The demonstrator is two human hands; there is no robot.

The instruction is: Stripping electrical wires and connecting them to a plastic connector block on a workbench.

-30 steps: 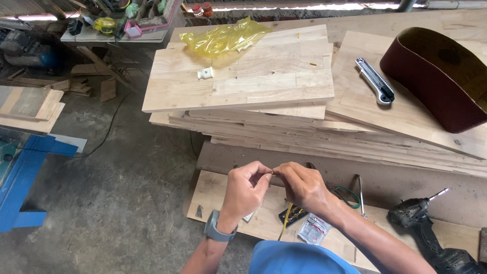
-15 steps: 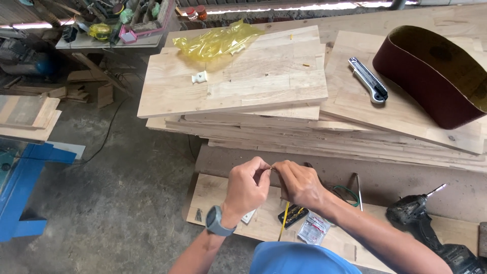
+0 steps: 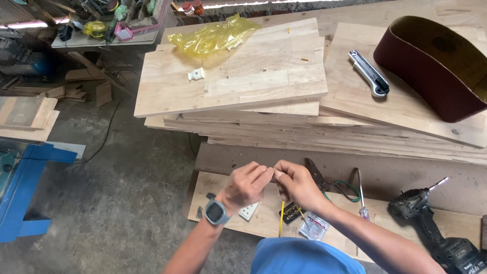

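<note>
My left hand and my right hand meet fingertip to fingertip above a low wooden board. Both pinch something very small between them; it is too tiny to identify. A grey watch sits on my left wrist. Below the hands on the board lie a white socket piece, a yellow strip, a small dark part and a clear little packet.
Pliers, a screwdriver and a cordless drill lie to the right. A stack of wood panels carries a yellow plastic bag, a white fitting, a utility knife and a maroon sanding belt. A blue stand is at left.
The view shifted slightly. My hands stay together at the same spot, fingers working on the small item.
</note>
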